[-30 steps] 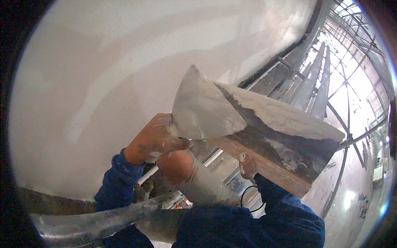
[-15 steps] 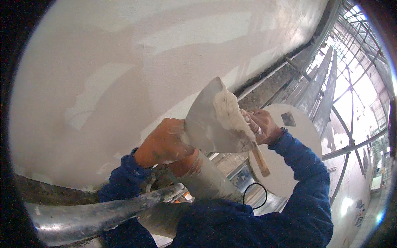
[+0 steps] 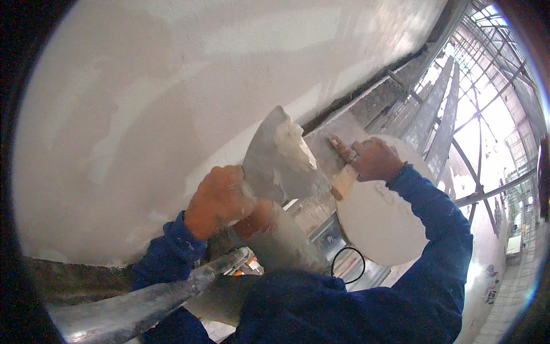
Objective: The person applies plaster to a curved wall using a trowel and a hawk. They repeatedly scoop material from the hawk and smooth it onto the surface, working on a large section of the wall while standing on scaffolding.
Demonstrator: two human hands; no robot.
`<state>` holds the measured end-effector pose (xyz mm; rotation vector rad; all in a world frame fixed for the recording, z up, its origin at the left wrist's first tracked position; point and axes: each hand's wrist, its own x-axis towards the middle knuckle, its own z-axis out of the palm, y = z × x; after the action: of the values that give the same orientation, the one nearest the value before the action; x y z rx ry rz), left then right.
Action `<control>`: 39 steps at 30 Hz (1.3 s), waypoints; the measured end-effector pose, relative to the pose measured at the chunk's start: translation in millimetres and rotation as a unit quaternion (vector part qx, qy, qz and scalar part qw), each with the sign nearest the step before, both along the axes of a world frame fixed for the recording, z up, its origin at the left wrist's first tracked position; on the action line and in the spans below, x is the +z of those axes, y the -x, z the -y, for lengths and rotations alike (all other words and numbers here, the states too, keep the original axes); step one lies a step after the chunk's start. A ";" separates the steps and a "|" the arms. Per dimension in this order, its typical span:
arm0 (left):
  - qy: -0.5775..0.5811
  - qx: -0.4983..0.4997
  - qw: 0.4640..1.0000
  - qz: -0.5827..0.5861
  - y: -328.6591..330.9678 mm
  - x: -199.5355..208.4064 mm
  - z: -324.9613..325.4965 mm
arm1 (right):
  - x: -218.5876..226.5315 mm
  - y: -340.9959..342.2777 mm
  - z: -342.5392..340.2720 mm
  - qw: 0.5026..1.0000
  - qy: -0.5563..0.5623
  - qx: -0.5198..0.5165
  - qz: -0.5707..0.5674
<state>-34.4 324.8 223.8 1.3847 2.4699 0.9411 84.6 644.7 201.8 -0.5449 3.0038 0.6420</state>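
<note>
My left hand is closed around the lower left side of a broad grey plaster blade, held up in front of the wall. Thick white plaster clings along the blade's right side. To the right, my right hand is closed on a wide putty knife with a short wooden handle. Its index finger lies stretched along the knife's flat grey blade. A gap separates the knife from the plaster on the other blade. The left blade's handle is hidden by my fist.
A smooth wall with patchy pale coating fills the left and top. Below my right arm is a round white surface. A metal pipe runs across the lower left. Long planks and scaffold bars stand at the right.
My right hand has moved right and up, taking the putty knife off the plaster and turning its blade flat to view. The left blade has shifted slightly left; its plaster covers less area.
</note>
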 end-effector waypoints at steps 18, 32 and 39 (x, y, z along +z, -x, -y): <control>0.114 0.034 0.993 -0.001 -4.8 2.8 -2.8 | 6.1 4.2 44.2 0.977 0.007 0.083 -0.196; 0.006 -0.081 0.996 -0.040 -5.3 0.8 -13.8 | -45.2 -6.7 -0.9 0.967 0.124 -0.215 -0.063; 0.041 0.027 0.952 0.302 -7.7 -16.5 -7.5 | -59.4 -34.9 17.6 0.837 0.376 -0.179 -0.355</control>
<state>-26.7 332.4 207.3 0.8347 2.0553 1.0617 119.5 627.1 142.3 0.3971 3.8220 -0.5392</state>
